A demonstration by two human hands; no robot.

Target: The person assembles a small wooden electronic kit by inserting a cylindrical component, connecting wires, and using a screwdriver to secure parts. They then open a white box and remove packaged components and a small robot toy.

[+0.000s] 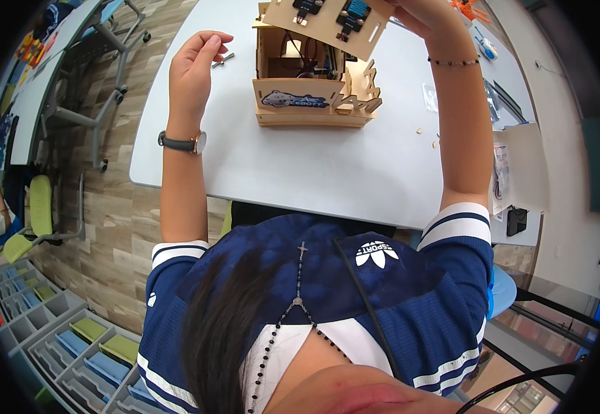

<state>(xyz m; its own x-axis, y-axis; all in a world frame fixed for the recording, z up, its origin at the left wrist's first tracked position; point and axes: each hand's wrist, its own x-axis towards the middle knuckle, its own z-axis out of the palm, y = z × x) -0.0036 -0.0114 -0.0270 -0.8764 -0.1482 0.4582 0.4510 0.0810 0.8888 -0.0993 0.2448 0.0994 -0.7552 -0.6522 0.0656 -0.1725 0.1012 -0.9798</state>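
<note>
Open-topped box of pale plywood (300, 88): sits on white tabletop (231, 159), dark wires (307, 61) inside. Flat pale plywood panel (324, 25) with two dark circuit modules (307, 8): held tilted over box's far right, probably to leave the interior uncovered. Right hand (422, 15): grips panel's right end, fingers partly cropped. Left hand (195, 56): loosely curled left of box, beside small silver metal rod (225, 59); cannot tell whether gripping it.

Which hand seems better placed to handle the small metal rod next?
Probably the left hand: the small metal rod is close beside it, though contact is unclear. The right hand is farther off, to the right of the wooden box, holding the wooden panel.
</note>
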